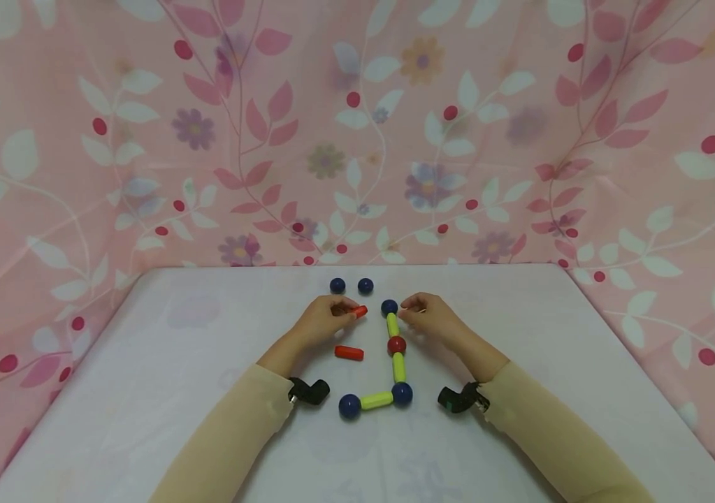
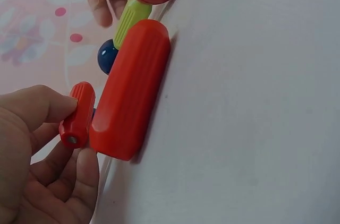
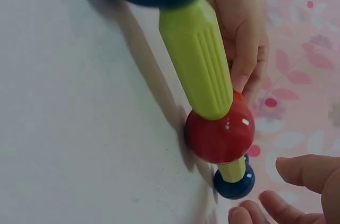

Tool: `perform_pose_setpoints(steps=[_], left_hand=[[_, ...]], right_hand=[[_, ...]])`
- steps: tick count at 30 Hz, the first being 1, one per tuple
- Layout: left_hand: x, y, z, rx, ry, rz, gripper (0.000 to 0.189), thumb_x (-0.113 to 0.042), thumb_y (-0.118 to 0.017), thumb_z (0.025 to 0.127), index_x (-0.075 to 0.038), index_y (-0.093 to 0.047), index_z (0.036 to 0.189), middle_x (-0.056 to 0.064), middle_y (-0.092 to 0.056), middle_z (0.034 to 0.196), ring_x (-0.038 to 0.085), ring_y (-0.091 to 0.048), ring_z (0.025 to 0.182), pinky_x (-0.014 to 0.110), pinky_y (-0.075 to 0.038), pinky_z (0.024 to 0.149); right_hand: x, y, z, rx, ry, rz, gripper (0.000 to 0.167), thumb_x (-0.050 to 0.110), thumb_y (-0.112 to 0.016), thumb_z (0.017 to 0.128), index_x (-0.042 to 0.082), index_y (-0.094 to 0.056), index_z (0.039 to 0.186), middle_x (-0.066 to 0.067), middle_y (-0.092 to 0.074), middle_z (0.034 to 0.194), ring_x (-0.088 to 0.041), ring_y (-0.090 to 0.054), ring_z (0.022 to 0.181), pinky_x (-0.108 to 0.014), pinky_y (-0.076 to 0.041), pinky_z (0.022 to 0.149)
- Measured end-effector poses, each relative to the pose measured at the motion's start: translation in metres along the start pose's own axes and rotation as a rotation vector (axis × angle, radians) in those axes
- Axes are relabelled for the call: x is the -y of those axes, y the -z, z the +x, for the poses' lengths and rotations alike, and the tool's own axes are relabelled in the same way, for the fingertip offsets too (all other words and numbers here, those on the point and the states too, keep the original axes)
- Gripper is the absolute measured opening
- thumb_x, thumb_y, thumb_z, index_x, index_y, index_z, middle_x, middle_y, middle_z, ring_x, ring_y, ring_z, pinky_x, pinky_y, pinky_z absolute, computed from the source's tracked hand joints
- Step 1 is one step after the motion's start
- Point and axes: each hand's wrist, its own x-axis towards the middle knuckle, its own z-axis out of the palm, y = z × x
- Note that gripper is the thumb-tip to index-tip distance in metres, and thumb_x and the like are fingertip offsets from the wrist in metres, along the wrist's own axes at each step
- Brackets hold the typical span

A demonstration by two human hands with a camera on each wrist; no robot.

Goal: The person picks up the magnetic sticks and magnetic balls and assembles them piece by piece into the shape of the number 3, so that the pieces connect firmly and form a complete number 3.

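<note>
Left hand (image 1: 322,321): pinches a red, ridged, plastic-looking rod (image 2: 81,107) just left of the far glossy blue ball (image 1: 389,307).
Right hand (image 1: 437,319): appears to hold nothing, thumb and fingers parted beside that ball.
Ball and rod: joining them would probably go best with the ball steadied and the rod's end squared to it, sparing the chain a twist.
Out of sight: whether right fingertips touch the ball; the held rod's far tip.
</note>
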Motion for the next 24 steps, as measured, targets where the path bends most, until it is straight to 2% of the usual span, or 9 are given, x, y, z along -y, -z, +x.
perform_pose_setpoints(steps=[4, 12, 24], left_hand=[[0.001, -0.002, 0.002, 0.001, 0.003, 0.002, 0.021, -0.021, -0.071, 0.095, -0.019, -0.073, 0.116, -0.002, -0.066, 0.100, 0.019, -0.058, 0.092, 0.031, -0.051, 0.082], [-0.001, -0.003, 0.005, 0.002, -0.003, 0.009, 0.023, -0.021, -0.068, 0.097, -0.018, -0.073, 0.119, -0.003, -0.069, 0.107, 0.018, -0.060, 0.100, 0.035, -0.050, 0.094], [-0.002, -0.005, 0.012, 0.004, -0.035, 0.002, 0.023, -0.018, -0.069, 0.096, -0.016, -0.074, 0.118, -0.001, -0.070, 0.109, 0.017, -0.062, 0.100, 0.034, -0.051, 0.094]], right_hand=[[0.000, -0.001, 0.012, -0.015, 0.020, -0.003, 0.035, 0.025, -0.068, 0.096, 0.004, -0.062, 0.123, -0.012, -0.064, 0.112, -0.023, -0.064, 0.088, -0.032, -0.053, 0.075], [0.004, -0.009, 0.026, -0.006, 0.040, -0.049, 0.040, 0.025, -0.070, 0.095, 0.003, -0.062, 0.128, -0.014, -0.063, 0.121, -0.028, -0.058, 0.111, -0.035, -0.053, 0.085], [0.004, -0.017, 0.035, -0.008, 0.014, -0.044, 0.034, 0.021, -0.071, 0.095, 0.007, -0.065, 0.125, -0.011, -0.063, 0.120, -0.027, -0.059, 0.109, -0.038, -0.052, 0.090]])
